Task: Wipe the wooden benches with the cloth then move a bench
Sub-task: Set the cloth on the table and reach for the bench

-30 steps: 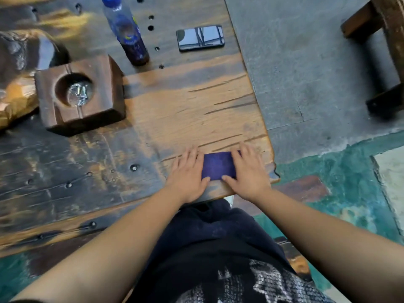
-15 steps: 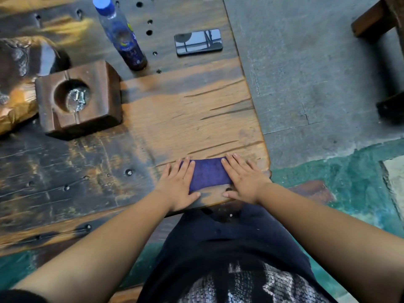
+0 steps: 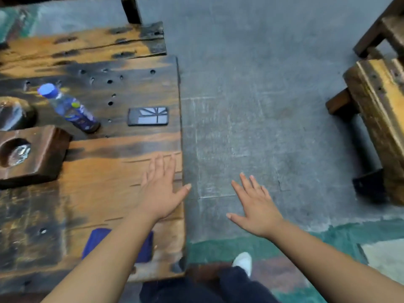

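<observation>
Cloth (image 3: 96, 243): folded, lying on the table (image 3: 91, 189) near its edge, under your left forearm.
Left hand (image 3: 160, 193): spread flat, empty.
Right hand (image 3: 255, 206): spread, empty, above the floor (image 3: 262, 106).
Bench (image 3: 378, 119): off to your right; step close and grip both sides before lifting.

A single head-worn camera looks steeply down from close above, facing 12 o'clock: wooden table (image 3: 91, 178) at 9 o'clock, bench (image 3: 380, 119) at 2 o'clock.
</observation>
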`<move>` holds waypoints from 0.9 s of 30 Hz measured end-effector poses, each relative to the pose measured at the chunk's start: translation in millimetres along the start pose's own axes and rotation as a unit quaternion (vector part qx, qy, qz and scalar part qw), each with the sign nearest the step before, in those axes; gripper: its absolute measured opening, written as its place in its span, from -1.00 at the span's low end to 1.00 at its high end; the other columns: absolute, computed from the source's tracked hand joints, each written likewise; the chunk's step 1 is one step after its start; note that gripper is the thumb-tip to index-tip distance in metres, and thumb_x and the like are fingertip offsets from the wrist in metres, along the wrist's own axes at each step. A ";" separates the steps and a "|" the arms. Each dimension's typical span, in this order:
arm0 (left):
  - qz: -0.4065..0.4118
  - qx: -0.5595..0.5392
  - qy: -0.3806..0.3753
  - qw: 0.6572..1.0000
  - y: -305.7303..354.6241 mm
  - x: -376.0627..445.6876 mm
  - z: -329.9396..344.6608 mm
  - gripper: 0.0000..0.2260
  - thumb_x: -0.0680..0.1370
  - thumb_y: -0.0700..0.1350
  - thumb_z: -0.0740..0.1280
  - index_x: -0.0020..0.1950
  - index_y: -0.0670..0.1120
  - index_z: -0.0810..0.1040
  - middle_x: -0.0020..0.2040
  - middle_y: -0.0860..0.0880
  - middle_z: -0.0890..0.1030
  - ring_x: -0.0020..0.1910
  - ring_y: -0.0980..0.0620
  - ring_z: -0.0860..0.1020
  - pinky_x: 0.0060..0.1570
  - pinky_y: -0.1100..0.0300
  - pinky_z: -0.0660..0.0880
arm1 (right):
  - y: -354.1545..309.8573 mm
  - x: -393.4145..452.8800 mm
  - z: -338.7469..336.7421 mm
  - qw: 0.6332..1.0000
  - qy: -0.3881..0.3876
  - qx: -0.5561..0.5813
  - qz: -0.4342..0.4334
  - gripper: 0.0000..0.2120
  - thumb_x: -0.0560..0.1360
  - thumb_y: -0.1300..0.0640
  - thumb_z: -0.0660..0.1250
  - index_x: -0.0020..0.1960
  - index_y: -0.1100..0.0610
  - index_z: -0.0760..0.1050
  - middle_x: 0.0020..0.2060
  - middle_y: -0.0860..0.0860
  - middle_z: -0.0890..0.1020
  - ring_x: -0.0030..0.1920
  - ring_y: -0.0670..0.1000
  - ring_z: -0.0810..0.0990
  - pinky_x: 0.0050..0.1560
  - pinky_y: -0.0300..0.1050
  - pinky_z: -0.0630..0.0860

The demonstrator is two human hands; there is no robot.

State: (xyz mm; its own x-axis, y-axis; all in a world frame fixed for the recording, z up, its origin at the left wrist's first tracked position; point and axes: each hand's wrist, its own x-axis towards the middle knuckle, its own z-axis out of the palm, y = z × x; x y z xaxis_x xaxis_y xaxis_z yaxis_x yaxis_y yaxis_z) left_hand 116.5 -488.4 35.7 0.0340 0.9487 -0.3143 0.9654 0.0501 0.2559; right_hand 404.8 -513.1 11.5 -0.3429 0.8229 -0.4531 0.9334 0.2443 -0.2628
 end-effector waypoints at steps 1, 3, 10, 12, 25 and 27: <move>-0.007 -0.010 0.008 1.000 16.0 10.3 -2.3 -0.19 0.50 0.40 0.09 0.55 0.16 -0.30 0.57 -0.07 -0.33 0.55 -0.09 -0.30 0.49 -0.11 -0.15 | 22.9 2.6 -15.0 1.000 -0.001 -0.017 0.012 -0.10 0.41 -0.48 0.02 0.58 -0.08 -0.18 0.54 -0.02 -0.35 0.56 0.15 -0.27 0.50 0.19 -0.11; -0.022 -0.022 0.019 0.999 46.1 30.2 -9.1 -0.20 0.50 0.41 0.08 0.54 0.19 -0.31 0.58 -0.08 -0.32 0.54 -0.12 -0.32 0.48 -0.15 -0.15 | 63.4 10.8 -48.9 0.999 -0.001 -0.047 0.027 -0.11 0.43 -0.45 0.09 0.58 -0.08 -0.18 0.57 0.01 -0.29 0.56 0.20 -0.23 0.49 0.22 -0.08; -0.071 -0.004 0.055 0.996 92.3 92.7 -39.0 -0.19 0.41 0.50 -0.04 0.50 0.26 -0.37 0.57 -0.04 -0.34 0.54 -0.15 -0.32 0.46 -0.26 -0.10 | 120.9 94.6 -155.2 0.999 0.035 -0.041 0.002 -0.13 0.45 -0.45 0.11 0.58 -0.10 -0.17 0.57 -0.04 -0.26 0.57 0.12 -0.20 0.48 0.28 0.02; -0.088 -0.004 0.061 0.994 98.8 119.0 -54.2 -0.19 0.42 0.50 -0.03 0.52 0.23 -0.33 0.58 -0.06 -0.32 0.54 -0.14 -0.32 0.44 -0.29 -0.09 | 129.0 131.5 -181.2 0.998 0.044 -0.046 -0.011 -0.13 0.46 -0.43 0.13 0.58 -0.09 -0.15 0.58 -0.03 -0.24 0.57 0.11 -0.17 0.48 0.29 0.04; -0.063 0.044 0.101 0.992 153.9 412.1 -205.2 -0.14 0.36 0.50 -0.12 0.59 0.13 -0.09 0.61 -0.07 -0.15 0.57 -0.14 -0.17 0.42 -0.34 -0.03 | 222.9 368.4 -373.3 0.994 0.104 -0.038 -0.010 -0.17 0.46 -0.46 -0.01 0.58 -0.04 -0.02 0.59 0.04 0.03 0.57 0.09 0.01 0.49 0.17 0.09; -0.059 0.046 0.108 0.991 167.1 467.2 -225.9 -0.14 0.35 0.50 -0.13 0.58 0.14 -0.10 0.61 -0.05 -0.14 0.57 -0.12 -0.16 0.42 -0.34 -0.01 | 241.8 410.4 -407.6 0.993 0.111 -0.042 -0.023 -0.18 0.45 -0.46 -0.03 0.57 -0.04 0.00 0.58 0.04 0.06 0.56 0.08 0.05 0.48 0.16 0.12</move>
State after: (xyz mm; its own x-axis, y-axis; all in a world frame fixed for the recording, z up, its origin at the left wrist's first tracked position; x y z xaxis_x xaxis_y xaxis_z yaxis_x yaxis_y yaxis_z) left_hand 235.4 33.8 138.1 -0.1277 0.9831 -0.1312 0.9790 0.1462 0.1420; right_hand 532.8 92.8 109.2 -0.3625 0.9003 -0.2409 0.9260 0.3189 -0.2019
